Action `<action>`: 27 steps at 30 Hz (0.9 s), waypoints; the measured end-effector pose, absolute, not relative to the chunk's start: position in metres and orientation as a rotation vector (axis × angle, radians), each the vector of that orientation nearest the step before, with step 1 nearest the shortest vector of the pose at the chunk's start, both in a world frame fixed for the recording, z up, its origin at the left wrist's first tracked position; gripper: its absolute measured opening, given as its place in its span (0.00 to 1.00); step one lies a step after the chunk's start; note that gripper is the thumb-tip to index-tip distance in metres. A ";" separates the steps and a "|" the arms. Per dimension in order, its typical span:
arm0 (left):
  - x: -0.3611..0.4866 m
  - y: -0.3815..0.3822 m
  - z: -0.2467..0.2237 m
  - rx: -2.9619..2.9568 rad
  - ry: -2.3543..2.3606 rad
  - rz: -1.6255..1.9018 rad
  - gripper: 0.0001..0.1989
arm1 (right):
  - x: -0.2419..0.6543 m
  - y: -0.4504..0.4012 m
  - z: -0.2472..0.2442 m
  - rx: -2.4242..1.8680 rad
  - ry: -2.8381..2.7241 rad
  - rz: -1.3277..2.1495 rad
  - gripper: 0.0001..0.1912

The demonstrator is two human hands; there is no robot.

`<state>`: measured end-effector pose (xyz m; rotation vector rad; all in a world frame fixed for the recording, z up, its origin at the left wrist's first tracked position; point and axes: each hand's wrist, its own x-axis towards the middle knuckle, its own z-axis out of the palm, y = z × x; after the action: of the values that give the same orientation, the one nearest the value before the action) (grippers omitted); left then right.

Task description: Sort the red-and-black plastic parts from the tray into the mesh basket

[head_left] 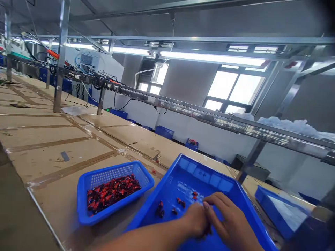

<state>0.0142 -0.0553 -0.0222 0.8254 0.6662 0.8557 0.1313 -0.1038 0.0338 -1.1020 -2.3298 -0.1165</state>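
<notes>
Inside the blue bin [170, 190], over its near part, the left hand [196, 219] is curling into a loose fist, and the right hand [230, 223] is touching it with bent fingers. Some dark red is showing just under the left hand, but I cannot tell whether either hand is gripping a piece. A few loose red-and-black pieces [180, 202] are lying on the bin's floor, between the hands and its left edge. To the left of the bin, near the front edge of the cardboard-covered table [91, 139], a blue basket [115, 207] is holding a heap of similar pieces [115, 191]. On the bin's far wall some raised characters [202, 173] are showing, too blurred for reading. Farther back, a white machine [102, 66] is carrying a label [87, 59], whose small text is remaining unreadable.
</notes>
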 end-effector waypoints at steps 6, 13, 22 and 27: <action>0.010 -0.046 -0.024 0.853 0.926 0.660 0.27 | 0.147 -0.117 0.011 -1.158 -2.234 0.125 0.10; 0.007 -0.043 -0.021 0.779 0.996 0.665 0.22 | 0.138 -0.110 0.008 -1.143 -2.184 0.361 0.13; 0.009 -0.058 -0.015 0.845 0.970 0.578 0.29 | 0.154 -0.107 0.016 -1.087 -2.132 0.536 0.14; 0.009 -0.066 -0.008 0.892 0.934 0.623 0.32 | 0.148 -0.111 0.013 -1.147 -2.072 0.472 0.05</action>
<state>0.0093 -0.0663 -0.0076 0.8920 0.9342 0.6234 0.1479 -0.1106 0.0134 -1.1471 -2.0719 0.4719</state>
